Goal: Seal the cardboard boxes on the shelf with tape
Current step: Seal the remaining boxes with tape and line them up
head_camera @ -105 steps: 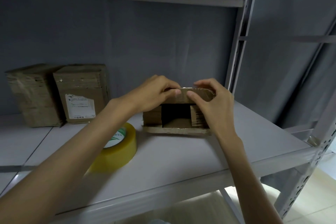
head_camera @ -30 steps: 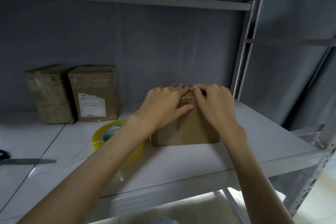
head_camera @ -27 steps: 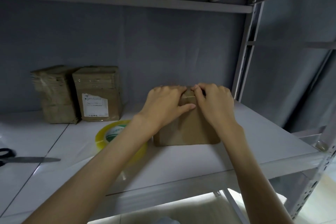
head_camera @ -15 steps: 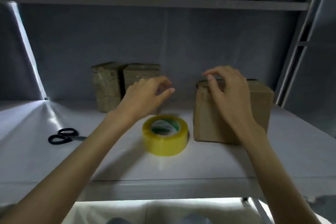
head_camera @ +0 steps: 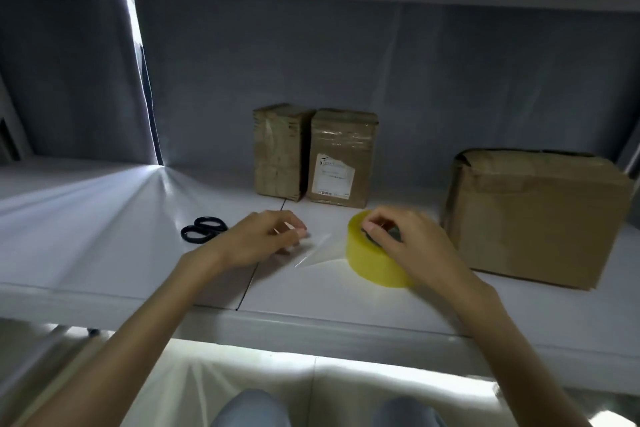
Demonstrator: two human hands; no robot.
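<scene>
1. Right hand (head_camera: 412,246) gripping the yellow roll of clear packing tape (head_camera: 375,262) on the grey metal shelf (head_camera: 104,253), fingers curled over its rim.
2. Left hand (head_camera: 263,241) pinching the pulled-out clear tape strip (head_camera: 320,251) — fingers closed on its end.
3. Large brown cardboard box (head_camera: 533,215) just right of the roll — two small taped cardboard boxes (head_camera: 315,154) behind, black-handled scissors (head_camera: 202,229) left.

scissors (head_camera: 204,229) blades: behind left hand (head_camera: 258,241) | label (head_camera: 333,177): illegible

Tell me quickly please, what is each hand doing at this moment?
Left hand: closed, pinching the free end of the tape strip.
Right hand: closed, gripping the tape roll on the shelf.
</scene>
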